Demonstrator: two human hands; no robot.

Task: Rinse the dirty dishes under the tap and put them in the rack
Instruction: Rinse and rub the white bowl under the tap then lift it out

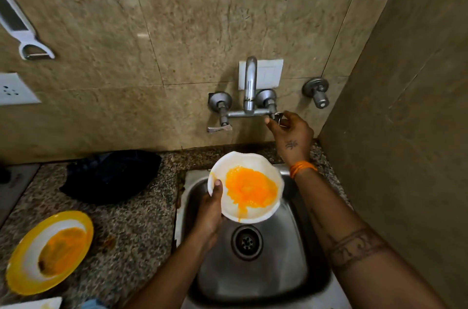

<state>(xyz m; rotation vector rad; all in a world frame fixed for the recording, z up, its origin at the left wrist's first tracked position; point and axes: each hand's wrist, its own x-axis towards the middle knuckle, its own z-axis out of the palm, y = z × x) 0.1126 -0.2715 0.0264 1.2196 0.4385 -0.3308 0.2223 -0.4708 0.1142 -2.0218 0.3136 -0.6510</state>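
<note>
My left hand [210,210] grips a white bowl [222,172] by its left rim, thumb on the edge, and holds it tilted over the steel sink [273,253]. Orange sauce fills the bowl's middle and runs toward its lower rim. My right hand [291,136] reaches up to the wall tap [249,85], its fingers closed on the tap's right lever handle [278,116]. I see no water coming from the spout. A yellow-rimmed plate [30,245] smeared with orange and brown sauce lies on the granite counter at the left.
The tap's left lever handle [219,128] hangs free. A dark cloth [111,174] lies on the counter left of the sink. A separate valve [317,93] juts from the wall at right. A peeler [33,49] hangs upper left. A tiled side wall closes the right.
</note>
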